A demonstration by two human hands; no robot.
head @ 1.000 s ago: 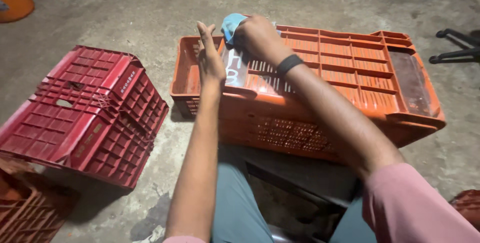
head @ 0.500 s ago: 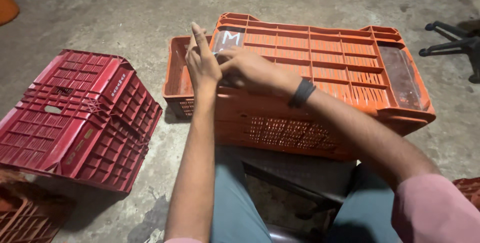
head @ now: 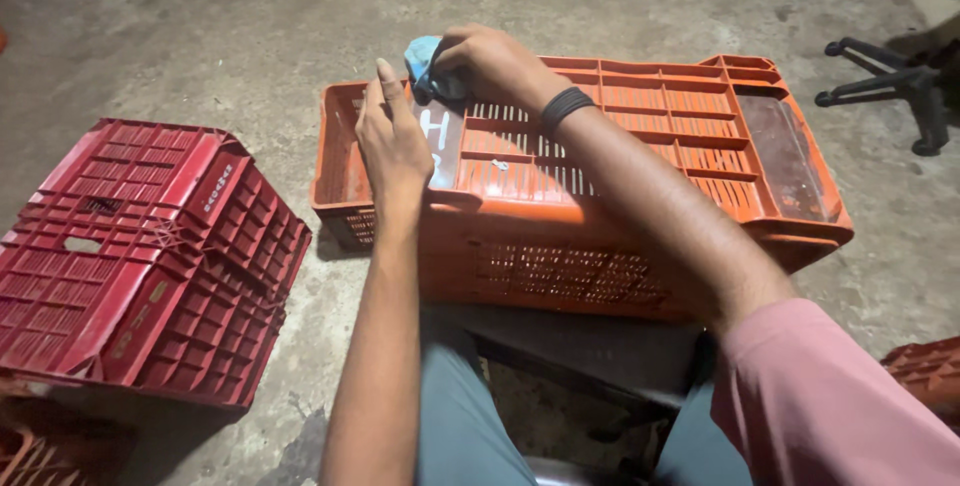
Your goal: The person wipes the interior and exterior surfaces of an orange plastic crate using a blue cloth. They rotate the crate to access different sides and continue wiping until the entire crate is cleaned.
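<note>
where right hand clamps blue cloth, cloth mostly hidden | left hand flat on orange crate

Under the right hand was a pale blue cloth; beneath both hands lay an orange crate with slotted ribs. A black band circled that wrist. Left of the left hand sat a dark red latticed crate.

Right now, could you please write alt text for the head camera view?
A person's right hand presses a blue cloth onto an upturned orange plastic crate, while the left hand rests flat on its end. An upturned red crate lies to the left on the concrete floor.
</note>
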